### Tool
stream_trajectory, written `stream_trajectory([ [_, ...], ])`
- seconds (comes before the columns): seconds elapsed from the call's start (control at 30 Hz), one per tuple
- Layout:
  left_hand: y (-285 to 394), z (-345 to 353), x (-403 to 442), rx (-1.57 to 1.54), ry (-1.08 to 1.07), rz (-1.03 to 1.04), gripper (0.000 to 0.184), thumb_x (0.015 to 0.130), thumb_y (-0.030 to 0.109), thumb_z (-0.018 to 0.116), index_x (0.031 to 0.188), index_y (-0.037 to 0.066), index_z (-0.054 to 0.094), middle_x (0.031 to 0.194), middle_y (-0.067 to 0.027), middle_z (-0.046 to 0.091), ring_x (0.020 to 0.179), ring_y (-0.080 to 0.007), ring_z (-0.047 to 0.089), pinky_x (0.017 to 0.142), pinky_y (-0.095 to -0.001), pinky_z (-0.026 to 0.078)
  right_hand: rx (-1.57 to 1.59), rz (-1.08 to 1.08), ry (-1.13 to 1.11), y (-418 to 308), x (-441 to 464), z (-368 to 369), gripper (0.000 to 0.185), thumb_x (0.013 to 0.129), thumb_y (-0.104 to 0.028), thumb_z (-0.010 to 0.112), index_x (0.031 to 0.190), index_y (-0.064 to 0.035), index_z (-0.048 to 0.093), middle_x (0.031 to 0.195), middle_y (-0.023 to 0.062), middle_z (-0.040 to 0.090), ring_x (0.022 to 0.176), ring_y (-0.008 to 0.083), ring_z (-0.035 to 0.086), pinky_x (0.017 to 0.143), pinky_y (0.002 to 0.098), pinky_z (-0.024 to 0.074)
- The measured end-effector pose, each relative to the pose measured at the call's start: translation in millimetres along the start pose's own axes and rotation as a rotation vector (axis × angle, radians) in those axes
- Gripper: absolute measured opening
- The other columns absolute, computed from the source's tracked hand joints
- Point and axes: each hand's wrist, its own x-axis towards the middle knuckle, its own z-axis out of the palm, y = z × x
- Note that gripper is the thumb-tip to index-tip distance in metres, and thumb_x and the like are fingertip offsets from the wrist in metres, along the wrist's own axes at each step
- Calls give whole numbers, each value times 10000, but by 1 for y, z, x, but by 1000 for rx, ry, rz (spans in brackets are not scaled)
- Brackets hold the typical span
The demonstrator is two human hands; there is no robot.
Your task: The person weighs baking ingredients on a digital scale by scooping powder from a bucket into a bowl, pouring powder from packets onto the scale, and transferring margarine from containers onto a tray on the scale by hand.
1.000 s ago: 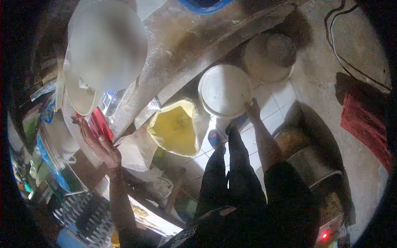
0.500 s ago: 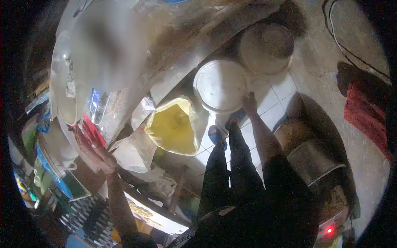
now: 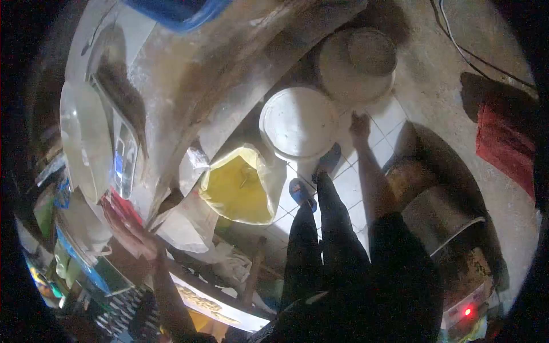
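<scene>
My left hand (image 3: 132, 233) is stretched out at the left, its fingers long and flat beside a red item (image 3: 124, 207) at the edge of the work surface. Whether it touches the red item I cannot tell. Low on the right, my right hand (image 3: 359, 127) hangs just apart from a round white lidded bucket (image 3: 299, 123); its fingers look loosely apart with nothing between them. Left of the bucket stands an open sack (image 3: 240, 186) with a yellow inside. A large translucent round container (image 3: 86, 143) is tilted near my left hand.
Another round tub (image 3: 357, 66) stands behind the bucket on the white-tiled floor (image 3: 349, 186). A large pot (image 3: 440, 214) is at my right, and red cloth (image 3: 506, 148) lies farther right. A blue container (image 3: 186, 11) sits at the top of the surface.
My right hand has come off the bucket's rim and moved slightly right. A blurred pale shape over the surface at the upper left is gone. My left hand stays beside the red item.
</scene>
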Motion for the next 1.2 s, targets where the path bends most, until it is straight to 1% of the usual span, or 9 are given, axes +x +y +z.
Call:
stream_trajectory([
  [0.13, -6, -1, -2, -14, -27, -88, 658, 1031, 429, 278, 1494, -20, 154, 1547, -210, 211, 1431, -347, 244, 1156, -480, 231, 1428, 463, -72, 53, 89, -17, 507, 900, -404, 612, 1264, -72, 491, 1131, 149, 596, 972, 293, 590, 732, 416, 549],
  [0.27, 2, -5, -2, 94, -47, -89, 642, 1033, 415, 268, 1491, -24, 165, 1544, -204, 231, 1429, -335, 255, 1155, -463, 244, 522, 36, -170, 11, 112, -51, 380, 838, -224, 689, 1159, -112, 520, 1038, 115, 607, 802, 247, 612, 512, 388, 533],
  [0.37, -1, -6, -1, 94, -68, -39, 638, 1034, 407, 263, 1492, -25, 159, 1546, -204, 223, 1431, -333, 250, 1156, -460, 244, 1571, 563, -106, -26, 92, -56, 393, 777, -115, 724, 1117, -96, 528, 983, 109, 612, 718, 238, 613, 467, 393, 521],
  [0.53, -5, -11, 2, 242, -39, 92, 601, 1033, 388, 235, 1463, -31, 273, 1513, -210, 300, 1418, -353, 271, 1162, -479, 216, 627, 319, -291, 54, 4, 33, 506, 831, -352, 635, 1196, -18, 525, 1117, 141, 603, 1010, 331, 592, 801, 507, 521],
  [0.73, -17, -17, 4, 425, 12, 285, 576, 1026, 368, 239, 1425, -22, 379, 1451, -206, 413, 1386, -353, 333, 1154, -494, 203, 362, 589, -19, -19, -107, 54, 666, 812, -367, 701, 1318, -30, 428, 1121, 198, 582, 1014, 357, 587, 877, 495, 483],
  [0.8, -14, -18, 1, 424, 13, 245, 572, 1026, 367, 242, 1425, -18, 381, 1452, -205, 412, 1386, -351, 334, 1155, -493, 202, -419, -19, -85, -31, -120, 57, 671, 831, -349, 697, 1347, -35, 408, 1128, 222, 574, 1038, 373, 576, 885, 486, 478],
  [0.9, -19, -17, -1, 403, 45, 263, 568, 1027, 380, 245, 1426, 3, 391, 1460, -193, 407, 1389, -348, 328, 1158, -489, 200, -190, 403, -122, -91, -93, 9, 527, 896, -327, 617, 1316, -51, 459, 1127, 198, 579, 1078, 352, 564, 876, 469, 484],
  [1.0, -3, -17, 6, 358, -16, 224, 649, 1023, 463, 223, 1453, -13, 319, 1513, -209, 309, 1418, -363, 265, 1175, -490, 185, 17, 41, 88, -89, -38, -27, 472, 920, -348, 574, 1286, -60, 494, 1097, 190, 590, 1019, 361, 581, 861, 486, 488],
  [1.2, 22, 20, 3, -129, 120, -222, 559, 1038, 381, 231, 1491, 52, 238, 1499, -161, 345, 1366, -312, 353, 1130, -436, 277, 177, 230, -154, -19, 153, -13, 325, 874, -218, 622, 1104, 9, 582, 1053, 155, 645, 1014, 274, 612, 863, 426, 484],
])
